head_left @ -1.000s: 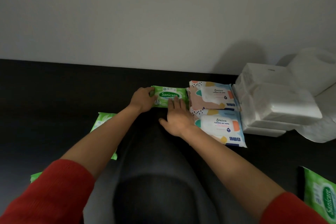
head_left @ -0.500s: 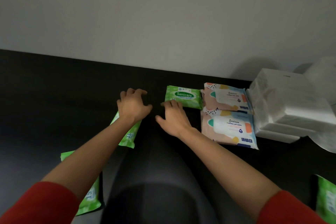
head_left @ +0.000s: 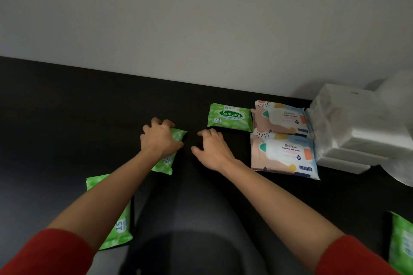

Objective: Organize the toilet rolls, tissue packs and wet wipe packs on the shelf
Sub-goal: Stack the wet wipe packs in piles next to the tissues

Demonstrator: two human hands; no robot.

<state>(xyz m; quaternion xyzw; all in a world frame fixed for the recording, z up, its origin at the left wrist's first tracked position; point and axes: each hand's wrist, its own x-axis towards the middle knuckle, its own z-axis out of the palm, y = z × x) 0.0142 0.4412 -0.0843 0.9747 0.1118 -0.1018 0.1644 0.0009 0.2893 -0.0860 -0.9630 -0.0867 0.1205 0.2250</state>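
Note:
My left hand (head_left: 159, 139) curls over a small green wet wipe pack (head_left: 171, 156) lying on the black shelf (head_left: 67, 118). My right hand (head_left: 213, 148) hovers beside it with fingers loosely bent, holding nothing. A placed green Sanicare pack (head_left: 230, 117) lies near the wall, next to two patterned wet wipe packs (head_left: 282, 138). White tissue packs (head_left: 355, 131) are stacked at the right, with a toilet roll (head_left: 400, 91) behind them.
Another green pack (head_left: 120, 227) lies under my left forearm near the front edge. One more green pack (head_left: 401, 245) sits at the lower right. A pale wall (head_left: 201, 29) closes the shelf at the back. My dark-clothed lap fills the bottom centre.
Both hands left the Sanicare pack by the wall. My left hand moved left and came down onto the loose green pack; my right hand drew back from the placed pack.

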